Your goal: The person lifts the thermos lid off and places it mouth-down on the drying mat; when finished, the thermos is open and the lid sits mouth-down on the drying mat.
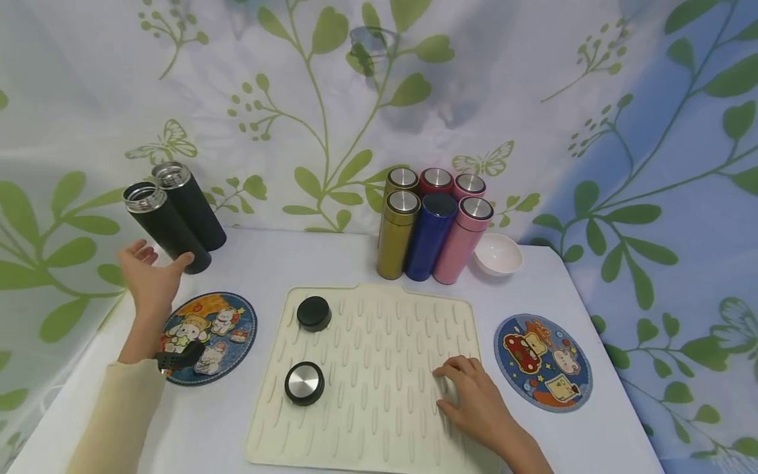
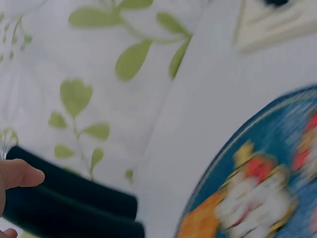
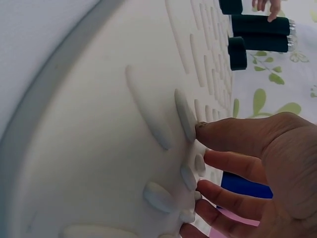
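Two black thermos bottles (image 1: 188, 209) without lids, with bare metal necks, stand side by side at the back left. My left hand (image 1: 149, 276) is at the nearer black bottle (image 1: 168, 227), thumb by its lower side and fingers spread on the left. In the left wrist view the thumb (image 2: 22, 174) overlaps the dark bottles. My right hand (image 1: 476, 398) rests with loosely bent fingers on the cream ribbed mat (image 1: 379, 421), holding nothing. On the mat's left side lie two round lids, a black one (image 1: 314, 313) and a silver-topped one (image 1: 304, 383).
Several capped bottles, including a gold one (image 1: 398, 237), a blue one (image 1: 431, 237) and a pink one (image 1: 463, 240), stand together behind the mat. A white bowl (image 1: 499, 255) is beside them. Round cartoon placemats lie left (image 1: 237, 345) and right (image 1: 545, 362) of the mat.
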### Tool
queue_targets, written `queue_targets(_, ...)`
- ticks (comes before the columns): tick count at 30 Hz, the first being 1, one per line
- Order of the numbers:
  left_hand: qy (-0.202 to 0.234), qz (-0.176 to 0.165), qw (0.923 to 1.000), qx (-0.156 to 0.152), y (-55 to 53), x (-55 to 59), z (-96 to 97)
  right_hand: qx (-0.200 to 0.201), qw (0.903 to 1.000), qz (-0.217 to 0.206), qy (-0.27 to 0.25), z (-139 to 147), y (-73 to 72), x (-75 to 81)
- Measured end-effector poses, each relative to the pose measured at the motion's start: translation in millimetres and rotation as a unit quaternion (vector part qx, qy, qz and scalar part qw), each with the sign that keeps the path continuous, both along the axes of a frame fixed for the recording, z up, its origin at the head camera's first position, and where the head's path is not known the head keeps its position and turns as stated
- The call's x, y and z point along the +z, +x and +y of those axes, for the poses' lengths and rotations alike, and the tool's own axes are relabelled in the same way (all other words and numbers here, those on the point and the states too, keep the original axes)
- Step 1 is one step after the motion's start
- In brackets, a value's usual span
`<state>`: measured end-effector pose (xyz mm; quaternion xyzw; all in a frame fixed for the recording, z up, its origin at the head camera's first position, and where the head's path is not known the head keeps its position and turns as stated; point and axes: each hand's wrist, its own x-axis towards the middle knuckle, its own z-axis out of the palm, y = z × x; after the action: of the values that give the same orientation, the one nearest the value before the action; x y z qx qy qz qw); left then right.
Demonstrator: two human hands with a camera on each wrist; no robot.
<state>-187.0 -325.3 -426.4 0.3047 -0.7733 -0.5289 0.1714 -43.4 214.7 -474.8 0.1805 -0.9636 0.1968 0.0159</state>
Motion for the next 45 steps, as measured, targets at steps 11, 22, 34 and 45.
queue_targets(11, -0.033, 0.034, 0.986, -0.16, 1.9, 1.4, 74.4, 0.004, 0.9999, 0.009, 0.002, -1.8, -9.4, 3.9)
queue_targets(22, -0.023, 0.156, 0.9478, -0.277, -32.2, 17.0, 146.9, -0.017, 0.9998, -0.008, -0.008, -3.2, -10.0, 4.4)
queue_targets(34, 0.0, 0.128, 0.9194, -0.372, -49.4, 10.1, 228.4, -0.026, 0.9996, -0.012, -0.009, -2.3, -1.8, 1.4)
queue_targets(45, 0.033, 0.125, 0.9041, -0.407, -59.4, -5.2, 284.8, -0.029, 0.9995, 0.002, -0.014, 1.7, 3.6, 0.1)
